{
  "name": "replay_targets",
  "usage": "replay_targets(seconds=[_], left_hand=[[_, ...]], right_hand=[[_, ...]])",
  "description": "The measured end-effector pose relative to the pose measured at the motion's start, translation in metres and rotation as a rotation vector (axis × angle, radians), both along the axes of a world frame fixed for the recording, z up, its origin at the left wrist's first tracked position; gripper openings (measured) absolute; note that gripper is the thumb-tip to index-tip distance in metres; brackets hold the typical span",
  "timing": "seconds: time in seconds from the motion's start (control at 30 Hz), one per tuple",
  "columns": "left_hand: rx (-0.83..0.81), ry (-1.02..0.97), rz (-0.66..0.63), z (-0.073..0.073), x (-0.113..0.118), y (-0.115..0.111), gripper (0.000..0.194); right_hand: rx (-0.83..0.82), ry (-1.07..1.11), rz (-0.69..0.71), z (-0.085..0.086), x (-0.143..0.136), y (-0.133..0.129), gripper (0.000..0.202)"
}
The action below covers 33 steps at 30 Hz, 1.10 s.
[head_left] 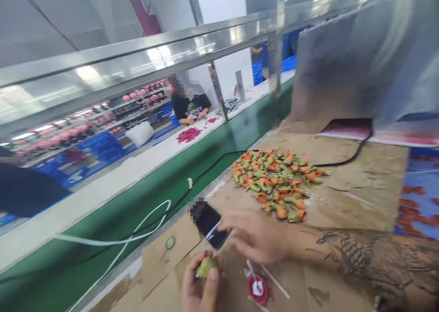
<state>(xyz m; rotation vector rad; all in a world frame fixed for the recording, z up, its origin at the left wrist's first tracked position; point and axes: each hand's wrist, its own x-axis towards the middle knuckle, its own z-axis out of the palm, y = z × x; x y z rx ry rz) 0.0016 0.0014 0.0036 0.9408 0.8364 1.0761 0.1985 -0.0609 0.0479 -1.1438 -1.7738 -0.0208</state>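
A small green piece (pixel 206 266) is pinched in the left hand (pixel 199 287) at the near bench (pixel 360 198) edge. The right hand (pixel 255 234), fingers spread, is laid on a dark phone (pixel 208 223), which could be nudged onto the green conveyor (pixel 164 184). An orange-green pile (pixel 276 179) lies farther back.

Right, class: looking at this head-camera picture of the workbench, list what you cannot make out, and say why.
- Left hand: wrist cut off by the bottom edge; fingers cover most of the green piece.
- Right hand: motion-blurred; whether it touches the dark phone is unclear.
- Phone's top end: pixelated.
- Red-and-white item: blurred, unidentifiable.
- Pile of orange-green pieces: too small and blurred to count.
- Co-worker across the belt: hands too small.
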Motion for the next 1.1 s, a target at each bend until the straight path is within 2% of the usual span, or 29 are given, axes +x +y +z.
replay_targets(seconds=[0.07,0.2,0.37,0.6,0.7,0.8,0.87,0.97,1.1], left_hand=[[-0.075,-0.069,-0.067,0.008,-0.006,0.005,0.052],[-0.101,-0.136,-0.058,0.013,-0.015,0.012,0.04],[0.056,-0.141,-0.051,0.02,-0.019,0.014,0.031],[0.074,-0.265,-0.026,0.043,-0.038,0.022,0.039],[-0.019,-0.407,-0.1,0.041,-0.051,0.031,0.04],[-0.111,-0.531,-0.218,0.032,-0.059,0.04,0.033],[-0.138,-0.567,-0.242,0.028,-0.061,0.044,0.032],[-0.163,-0.559,-0.154,0.027,-0.057,0.045,0.038],[-0.142,-0.423,0.001,0.031,-0.046,0.042,0.047]], right_hand=[[-0.112,0.07,-0.121,-0.007,0.01,0.007,0.027],[-0.271,0.145,-0.252,-0.025,0.022,0.024,0.022],[-0.354,0.129,-0.258,-0.042,0.02,0.032,0.019],[-0.396,0.103,-0.241,-0.056,0.013,0.036,0.021],[-0.407,0.092,-0.259,-0.056,0.012,0.036,0.023],[-0.412,0.082,-0.27,-0.054,0.011,0.036,0.023],[-0.417,0.076,-0.272,-0.053,0.011,0.036,0.024],[-0.428,0.078,-0.263,-0.055,0.012,0.036,0.022],[-0.437,0.098,-0.239,-0.058,0.013,0.036,0.022]])
